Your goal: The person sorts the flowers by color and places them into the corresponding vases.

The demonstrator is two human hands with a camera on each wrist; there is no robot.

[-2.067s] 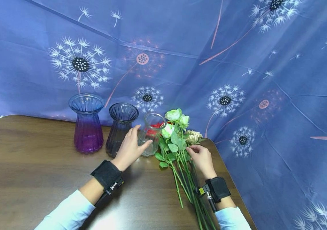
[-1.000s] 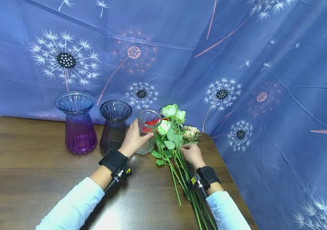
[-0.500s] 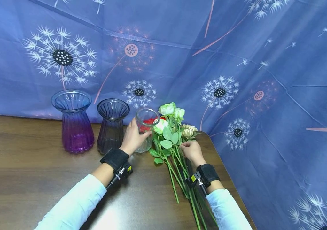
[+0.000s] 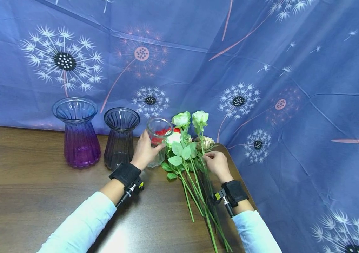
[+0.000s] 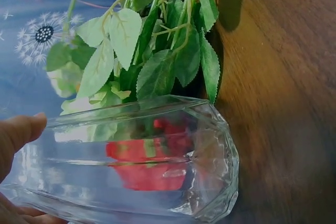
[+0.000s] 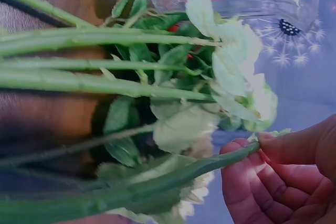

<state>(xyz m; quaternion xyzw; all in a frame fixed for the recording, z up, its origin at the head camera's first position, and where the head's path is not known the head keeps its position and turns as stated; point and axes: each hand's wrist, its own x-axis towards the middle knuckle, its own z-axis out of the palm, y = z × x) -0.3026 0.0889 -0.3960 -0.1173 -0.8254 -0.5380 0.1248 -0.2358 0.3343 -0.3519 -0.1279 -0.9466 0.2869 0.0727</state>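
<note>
My left hand [image 4: 144,153] grips the clear glass vase [image 4: 158,160] from its left side, thumb in front; the vase stands upright on the table. Between thumb and fingers, my right hand [image 4: 218,165] pinches the green stem [image 6: 173,182] of a white-green rose [image 4: 200,119]. That rose's head is raised beside the others. More white-green roses, one rose [image 4: 180,119] at the back, lie in the bunch with leafy stems. A beige flower [image 4: 208,142] sits behind my right hand. Red petals [image 5: 149,166] show through the glass in the left wrist view.
Left of the clear vase stand a dark grey glass vase [image 4: 119,146] and a blue-to-purple one [image 4: 81,144]. The brown wooden table [image 4: 24,196] meets a blue dandelion-print cloth [image 4: 185,77] at the back and right. Long stems [image 4: 209,225] reach toward the front edge.
My left hand has closed on the clear vase. My right hand has pulled one rose stem up and to the right, apart from the bunch. The head view has shifted slightly.
</note>
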